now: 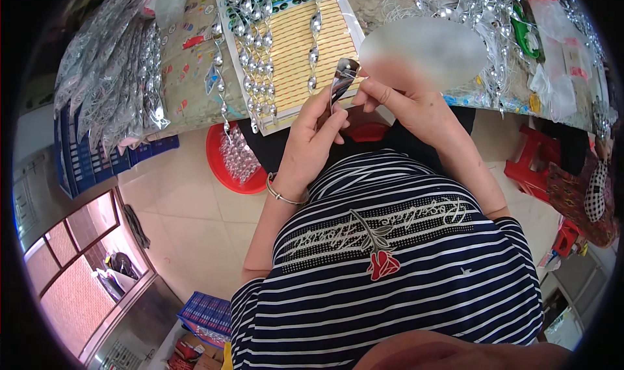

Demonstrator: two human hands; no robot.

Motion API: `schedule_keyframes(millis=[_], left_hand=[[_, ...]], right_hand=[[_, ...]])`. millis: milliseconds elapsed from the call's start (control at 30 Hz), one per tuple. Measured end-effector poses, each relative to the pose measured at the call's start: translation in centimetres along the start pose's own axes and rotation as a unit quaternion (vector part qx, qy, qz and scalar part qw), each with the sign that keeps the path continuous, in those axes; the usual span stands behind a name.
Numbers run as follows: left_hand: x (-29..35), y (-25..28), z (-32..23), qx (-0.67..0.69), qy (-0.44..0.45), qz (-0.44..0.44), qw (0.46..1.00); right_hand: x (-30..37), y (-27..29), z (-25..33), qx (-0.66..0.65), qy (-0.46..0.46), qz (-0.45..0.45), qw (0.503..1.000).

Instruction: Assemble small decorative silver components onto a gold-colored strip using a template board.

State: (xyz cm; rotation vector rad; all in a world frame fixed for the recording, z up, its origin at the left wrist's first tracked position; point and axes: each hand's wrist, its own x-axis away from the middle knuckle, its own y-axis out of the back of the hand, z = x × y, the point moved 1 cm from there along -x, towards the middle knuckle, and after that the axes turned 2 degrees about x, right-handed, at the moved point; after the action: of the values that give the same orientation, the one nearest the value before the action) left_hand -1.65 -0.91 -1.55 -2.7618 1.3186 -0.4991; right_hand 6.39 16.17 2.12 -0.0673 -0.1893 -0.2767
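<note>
My left hand is closed around a shiny silver strip, a curled reflective piece that stands up between thumb and fingers. Close beside it on the right, my right hand pinches at the strip's edge; whatever lies between its fingertips is too small to make out. Just beyond both hands lies a sheet with rows of yellow strips and green oval stickers. Several twisted silver spirals rest across its left part, and another silver spiral lies further right on it.
Bundles of silver spirals cover the table's left end. More silver strands lie at the far right, near a green object and plastic bags. Below the table are a red basin of shiny pieces and a red stool. A blur hides part of the table.
</note>
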Motion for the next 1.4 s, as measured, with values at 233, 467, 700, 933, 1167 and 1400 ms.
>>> schedule_keyframes(millis=[233,467,700,933,1167,1400], left_hand=[[0.14,-0.38,-0.21,0.015,-0.011,-0.013,1.0],[0.12,-0.28,-0.2,-0.015,-0.022,-0.002,1.0],[0.25,-0.32,-0.13,-0.03,-0.033,-0.012,0.999],[0.38,-0.38,0.02,-0.036,-0.037,-0.006,0.999],[0.35,-0.28,0.36,-0.043,-0.051,-0.007,0.998],[0.42,-0.07,0.51,-0.042,-0.051,-0.007,0.998]], right_hand=[[0.11,-0.14,0.11,0.018,-0.001,-0.022,1.0],[0.34,-0.23,0.43,0.055,0.006,-0.038,0.998],[0.44,-0.3,0.47,0.063,0.019,-0.043,0.997],[0.53,-0.56,0.5,0.053,0.022,-0.041,0.998],[0.77,-0.73,0.54,0.064,0.028,-0.036,0.997],[0.93,-0.88,0.67,0.078,0.025,-0.035,0.996]])
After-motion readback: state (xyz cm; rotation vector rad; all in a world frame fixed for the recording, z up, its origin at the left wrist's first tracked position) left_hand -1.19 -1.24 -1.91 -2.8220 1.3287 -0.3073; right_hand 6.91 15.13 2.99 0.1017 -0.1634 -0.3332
